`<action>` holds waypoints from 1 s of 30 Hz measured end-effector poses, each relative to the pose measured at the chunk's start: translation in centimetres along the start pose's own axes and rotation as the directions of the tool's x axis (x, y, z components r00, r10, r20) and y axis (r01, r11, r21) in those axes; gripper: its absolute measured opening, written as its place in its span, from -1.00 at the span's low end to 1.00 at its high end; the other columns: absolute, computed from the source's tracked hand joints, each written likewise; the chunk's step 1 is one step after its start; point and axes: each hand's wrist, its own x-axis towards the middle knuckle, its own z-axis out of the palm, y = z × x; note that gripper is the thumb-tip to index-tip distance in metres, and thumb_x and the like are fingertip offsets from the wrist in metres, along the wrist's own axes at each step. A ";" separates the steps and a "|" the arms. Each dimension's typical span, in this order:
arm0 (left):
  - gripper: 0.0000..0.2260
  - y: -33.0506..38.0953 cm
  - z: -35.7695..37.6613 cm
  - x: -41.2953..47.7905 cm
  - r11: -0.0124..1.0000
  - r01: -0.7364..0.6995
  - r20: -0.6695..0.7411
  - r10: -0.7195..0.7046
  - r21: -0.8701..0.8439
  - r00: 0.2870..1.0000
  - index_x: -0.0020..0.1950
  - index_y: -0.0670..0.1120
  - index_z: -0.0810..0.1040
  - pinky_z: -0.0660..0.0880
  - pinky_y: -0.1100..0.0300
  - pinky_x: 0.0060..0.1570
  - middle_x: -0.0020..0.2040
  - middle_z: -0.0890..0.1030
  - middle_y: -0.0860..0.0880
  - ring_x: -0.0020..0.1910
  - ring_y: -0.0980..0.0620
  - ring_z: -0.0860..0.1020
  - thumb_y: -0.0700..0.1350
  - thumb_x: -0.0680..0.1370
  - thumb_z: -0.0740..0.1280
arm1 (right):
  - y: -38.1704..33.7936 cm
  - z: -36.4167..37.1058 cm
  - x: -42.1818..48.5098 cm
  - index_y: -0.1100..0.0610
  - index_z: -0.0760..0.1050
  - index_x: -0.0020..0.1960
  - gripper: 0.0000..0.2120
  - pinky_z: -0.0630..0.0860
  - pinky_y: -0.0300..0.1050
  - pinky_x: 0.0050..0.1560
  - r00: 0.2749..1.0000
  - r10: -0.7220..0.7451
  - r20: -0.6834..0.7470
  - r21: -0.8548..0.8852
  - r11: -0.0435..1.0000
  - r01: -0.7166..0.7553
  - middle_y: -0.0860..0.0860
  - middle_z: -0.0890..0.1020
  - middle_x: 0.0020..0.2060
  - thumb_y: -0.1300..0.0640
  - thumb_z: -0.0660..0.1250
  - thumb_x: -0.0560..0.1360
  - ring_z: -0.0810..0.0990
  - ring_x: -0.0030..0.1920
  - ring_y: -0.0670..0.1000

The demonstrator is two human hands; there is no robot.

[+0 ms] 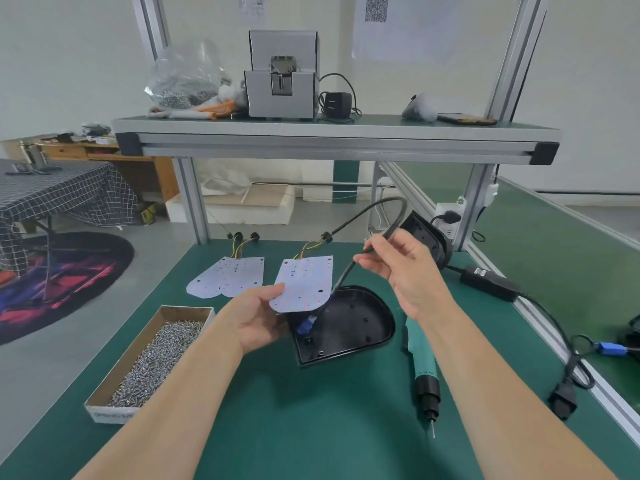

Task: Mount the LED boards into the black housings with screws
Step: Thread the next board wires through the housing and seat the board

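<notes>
While the box of screws [152,355] sits near left, the left hand [256,320] pinches an LED board [304,285] by its edge over the black housing [356,323] mid-table; right of it, the right hand [398,268] grips a black cable [347,273] in curled fingers, the electric screwdriver [420,362] lying below its wrist.

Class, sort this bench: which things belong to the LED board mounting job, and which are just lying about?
Job: LED board, housing, cable, screw box, screwdriver, spare boards.
Lying about: plastic bag, phone, charger.
</notes>
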 end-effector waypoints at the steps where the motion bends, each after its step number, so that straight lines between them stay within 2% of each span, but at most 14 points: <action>1: -0.79 0.1 0.1 -0.2 1.000 0.002 0.023 -0.002 -0.017 1.000 0.18 -0.22 0.58 0.59 0.03 -0.17 -0.02 0.72 -0.17 -0.20 -0.13 0.70 -0.18 0.61 0.26 | -0.2 -0.1 0.1 0.30 0.53 -0.06 -0.90 0.62 -0.25 -0.13 1.000 -0.016 -0.007 0.017 1.000 0.016 0.10 0.65 -0.20 0.29 0.31 0.62 0.73 -0.18 0.08; 4: -0.79 0.8 1.0 -0.7 0.998 -0.023 0.043 0.025 -0.056 0.999 0.17 -0.24 0.58 0.57 -0.08 -0.03 -0.04 0.71 -0.19 -0.19 -0.14 0.70 -0.18 0.62 0.24 | -0.7 0.1 0.1 0.25 0.57 -0.08 -0.90 0.63 -0.24 -0.12 0.998 0.001 0.070 0.079 0.997 -0.006 0.12 0.66 -0.19 0.29 0.33 0.60 0.73 -0.13 0.13; 7: -0.77 1.1 1.8 -0.9 0.997 -0.054 -0.006 0.054 -0.050 0.999 0.19 -0.26 0.59 0.53 -0.14 0.17 -0.02 0.68 -0.21 -0.07 -0.18 0.64 -0.20 0.61 0.26 | -1.0 0.3 -0.2 0.28 0.55 -0.07 -0.92 0.63 -0.25 -0.13 0.990 0.068 0.125 0.134 0.987 -0.085 0.14 0.67 -0.20 0.29 0.33 0.59 0.74 -0.12 0.14; 8: -0.78 1.2 2.0 -1.0 0.997 -0.057 -0.021 0.057 -0.046 0.998 0.17 -0.26 0.60 0.56 -0.13 0.12 -0.02 0.68 -0.22 -0.07 -0.18 0.64 -0.20 0.61 0.26 | -1.2 0.4 -0.3 0.29 0.55 -0.07 -0.92 0.64 -0.25 -0.13 0.989 0.073 0.131 0.140 0.986 -0.091 0.14 0.67 -0.20 0.28 0.33 0.58 0.74 -0.12 0.14; 10: -0.81 1.1 2.3 -1.2 0.998 -0.055 -0.032 0.054 -0.035 0.998 0.10 -0.25 0.61 0.62 -0.05 -0.13 -0.09 0.68 -0.21 -0.16 -0.16 0.65 -0.21 0.61 0.25 | -1.7 0.4 -0.7 0.28 0.55 -0.06 -0.91 0.64 -0.23 -0.10 0.982 0.050 0.183 0.094 0.993 -0.068 0.14 0.67 -0.19 0.23 0.35 0.53 0.74 -0.11 0.13; 13: -0.83 0.9 2.7 -1.2 0.997 -0.048 -0.070 0.044 -0.058 0.997 0.07 -0.28 0.57 0.64 0.04 -0.32 -0.15 0.70 -0.21 -0.27 -0.14 0.68 -0.24 0.62 0.22 | -2.8 0.6 -1.4 0.26 0.56 -0.05 -0.91 0.64 -0.20 -0.03 0.929 0.035 0.368 -0.186 0.982 0.037 0.13 0.69 -0.18 0.22 0.38 0.54 0.73 -0.09 0.13; 16: -0.77 0.6 3.0 -1.0 0.995 -0.061 -0.079 0.054 -0.082 0.995 0.20 -0.31 0.54 0.64 0.04 -0.13 0.05 0.68 -0.24 -0.11 -0.16 0.67 -0.26 0.61 0.20 | -3.4 1.5 -1.6 0.23 0.58 -0.03 -0.94 0.67 -0.09 0.02 0.875 0.032 0.484 -0.463 0.858 0.225 0.13 0.73 -0.17 0.24 0.39 0.59 0.75 -0.10 0.10; 17: -0.77 0.5 3.0 -0.9 0.994 -0.059 -0.077 0.052 -0.087 0.996 0.20 -0.31 0.54 0.64 0.04 -0.13 0.03 0.68 -0.23 -0.13 -0.15 0.68 -0.26 0.61 0.20 | -3.5 1.9 -1.6 0.21 0.59 -0.03 -0.94 0.67 -0.06 0.02 0.868 0.015 0.497 -0.504 0.819 0.275 0.12 0.73 -0.18 0.21 0.39 0.59 0.75 -0.12 0.07; 20: -0.82 0.6 3.2 -1.1 0.993 -0.033 -0.086 0.023 -0.115 0.996 0.10 -0.28 0.55 0.63 0.06 -0.42 -0.16 0.71 -0.21 -0.31 -0.14 0.69 -0.22 0.64 0.21 | -3.6 2.8 -1.5 0.17 0.60 -0.05 -0.93 0.68 -0.02 0.01 0.902 -0.089 0.423 -0.518 0.793 0.321 0.08 0.73 -0.22 0.18 0.39 0.59 0.75 -0.17 0.03; 21: -0.83 0.7 3.3 -1.1 0.992 -0.035 -0.092 0.024 -0.120 0.996 0.10 -0.27 0.55 0.62 0.07 -0.43 -0.15 0.71 -0.20 -0.29 -0.14 0.69 -0.22 0.64 0.22 | -3.6 2.9 -1.3 0.18 0.60 -0.05 -0.93 0.68 0.02 0.00 0.924 -0.128 0.360 -0.500 0.810 0.306 0.07 0.73 -0.25 0.19 0.39 0.59 0.75 -0.20 0.04; 23: -0.81 0.9 3.6 -1.2 0.991 -0.036 -0.077 0.026 -0.126 0.997 0.15 -0.26 0.56 0.64 0.05 -0.30 -0.06 0.69 -0.21 -0.18 -0.16 0.66 -0.21 0.62 0.22 | -3.7 3.0 -1.1 0.20 0.60 -0.05 -0.93 0.68 0.04 0.00 0.937 -0.161 0.310 -0.476 0.827 0.299 0.08 0.72 -0.27 0.22 0.39 0.59 0.74 -0.21 0.05; 25: -0.79 0.9 3.5 -1.2 0.989 -0.019 -0.066 0.009 -0.147 0.998 0.16 -0.26 0.55 0.59 -0.03 -0.11 -0.05 0.70 -0.21 -0.18 -0.16 0.68 -0.20 0.63 0.21 | -3.6 3.1 -1.3 0.23 0.59 -0.03 -0.92 0.66 -0.05 0.02 0.902 -0.102 0.420 -0.472 0.824 0.313 0.10 0.72 -0.23 0.22 0.37 0.60 0.74 -0.16 0.05; 28: -0.79 0.8 2.8 -1.0 0.985 0.011 -0.098 -0.029 -0.173 0.995 0.08 -0.27 0.53 0.60 -0.03 -0.26 -0.18 0.71 -0.24 -0.34 -0.19 0.70 -0.16 0.66 0.17 | -3.8 2.6 -1.7 0.33 0.57 0.03 -0.87 0.63 -0.12 0.08 0.836 0.051 0.547 -0.398 0.894 0.205 0.19 0.70 -0.13 0.24 0.34 0.62 0.73 -0.06 0.09; 30: -0.78 0.4 2.2 -1.0 0.984 0.031 -0.131 -0.054 -0.176 0.990 0.08 -0.27 0.53 0.63 -0.05 -0.29 -0.16 0.71 -0.26 -0.31 -0.22 0.70 -0.15 0.66 0.17 | -4.3 1.6 -1.7 0.38 0.55 0.05 -0.86 0.62 -0.17 0.07 0.825 0.107 0.555 -0.389 0.910 0.143 0.15 0.69 -0.11 0.28 0.31 0.62 0.72 -0.04 0.08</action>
